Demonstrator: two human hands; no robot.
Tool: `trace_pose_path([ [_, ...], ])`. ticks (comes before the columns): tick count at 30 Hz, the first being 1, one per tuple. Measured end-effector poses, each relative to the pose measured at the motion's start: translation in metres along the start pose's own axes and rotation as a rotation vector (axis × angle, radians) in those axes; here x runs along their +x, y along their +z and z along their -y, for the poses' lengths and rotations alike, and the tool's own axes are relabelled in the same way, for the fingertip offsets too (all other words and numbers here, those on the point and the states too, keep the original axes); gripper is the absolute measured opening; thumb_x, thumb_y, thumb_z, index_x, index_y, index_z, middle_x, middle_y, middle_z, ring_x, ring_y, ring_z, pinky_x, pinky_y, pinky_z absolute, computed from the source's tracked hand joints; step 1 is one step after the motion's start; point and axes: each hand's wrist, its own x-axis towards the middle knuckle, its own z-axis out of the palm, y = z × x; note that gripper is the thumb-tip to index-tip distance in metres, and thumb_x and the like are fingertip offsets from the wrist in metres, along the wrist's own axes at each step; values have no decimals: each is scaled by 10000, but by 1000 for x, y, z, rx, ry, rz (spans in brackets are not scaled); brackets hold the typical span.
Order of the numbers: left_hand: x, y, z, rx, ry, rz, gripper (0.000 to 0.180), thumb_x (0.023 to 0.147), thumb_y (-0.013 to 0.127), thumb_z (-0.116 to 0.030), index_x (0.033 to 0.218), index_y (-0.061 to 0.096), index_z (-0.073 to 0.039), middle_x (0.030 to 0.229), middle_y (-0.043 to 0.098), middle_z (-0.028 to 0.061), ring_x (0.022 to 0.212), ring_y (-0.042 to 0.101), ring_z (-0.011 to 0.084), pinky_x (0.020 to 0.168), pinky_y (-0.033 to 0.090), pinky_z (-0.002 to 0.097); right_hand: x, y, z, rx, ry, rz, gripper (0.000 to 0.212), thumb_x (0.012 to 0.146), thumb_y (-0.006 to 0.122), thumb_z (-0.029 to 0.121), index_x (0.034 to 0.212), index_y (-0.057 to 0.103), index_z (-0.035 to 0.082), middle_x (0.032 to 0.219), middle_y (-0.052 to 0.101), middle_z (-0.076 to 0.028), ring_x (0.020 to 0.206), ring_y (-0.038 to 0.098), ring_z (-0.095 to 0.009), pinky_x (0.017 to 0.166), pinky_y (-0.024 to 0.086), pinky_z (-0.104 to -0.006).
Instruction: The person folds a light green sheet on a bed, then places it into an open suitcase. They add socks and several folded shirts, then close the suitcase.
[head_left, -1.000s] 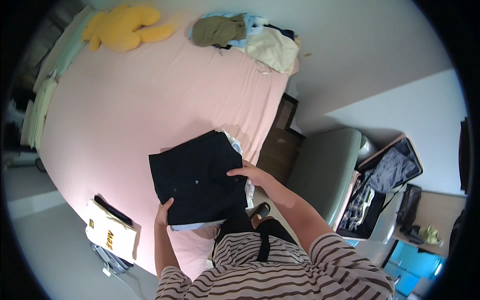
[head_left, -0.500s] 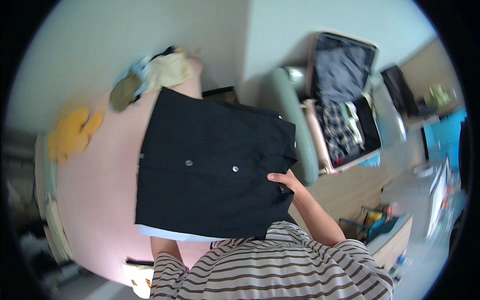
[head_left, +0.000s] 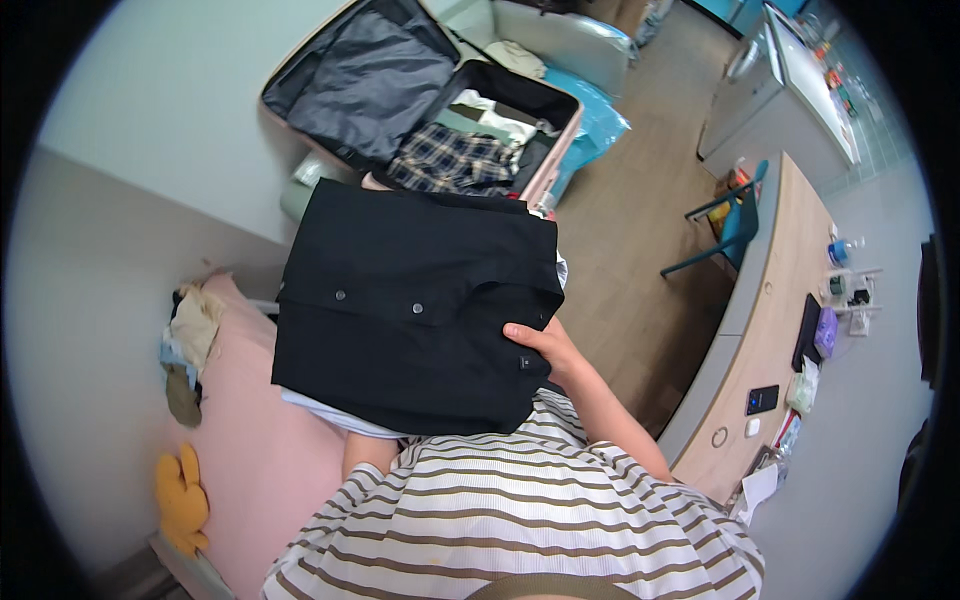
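Observation:
A folded black button-up shirt point(head_left: 400, 310) lies flat across my arms, on top of a light blue garment point(head_left: 335, 410) that peeks out at the lower left edge. A strip of white cloth point(head_left: 561, 270) shows at the stack's right edge. My right hand point(head_left: 545, 350) is closed on the stack's right side, thumb on top near the collar and fingers hidden underneath. My left hand is beneath the stack; only its wrist point(head_left: 370, 452) shows, so its fingers are out of sight. Just past the stack stands an open suitcase point(head_left: 572, 125) with a plaid garment point(head_left: 455, 160) inside.
A pink bed point(head_left: 260, 440) at the left holds several clothes point(head_left: 195, 325) and a yellow plush toy point(head_left: 183, 500). At the right run a wooden desk point(head_left: 750, 350) and a teal chair point(head_left: 738, 225). Blue plastic point(head_left: 595, 125) lies beside the suitcase, near a white washing machine point(head_left: 760, 100).
My view has turned right, toward the suitcase and desk. The black shirt stack has come along in my hands and is now close to the suitcase, away from above the bed.

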Motion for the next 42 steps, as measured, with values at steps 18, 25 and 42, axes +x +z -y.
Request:
trace_pose_path([
  [18,358,121,107,-111,-287,-53,727,864,507,-564,1354,430,-33,1369,470,145,1236,459,323,1024,396,458,179,-120,161,-94,-100,-565,773,749,740,128,1377,304,24,1299,471,-141,1163,505,-264,970,438,-385],
  [25,447,119,121,-140,-299,-183,733,866,502,-571,1360,421,-34,1377,461,143,1244,451,322,1027,392,458,286,-147,210,-138,-66,-496,745,767,723,97,1376,303,11,1321,461,-155,1177,501,-274,980,433,-391],
  [42,703,64,176,-130,-326,-515,750,873,491,-586,1375,399,-37,1396,442,138,1264,431,320,1036,382,458,552,-300,210,90,352,-529,576,788,727,28,1293,451,3,1252,537,-126,1119,540,-249,951,463,-395],
])
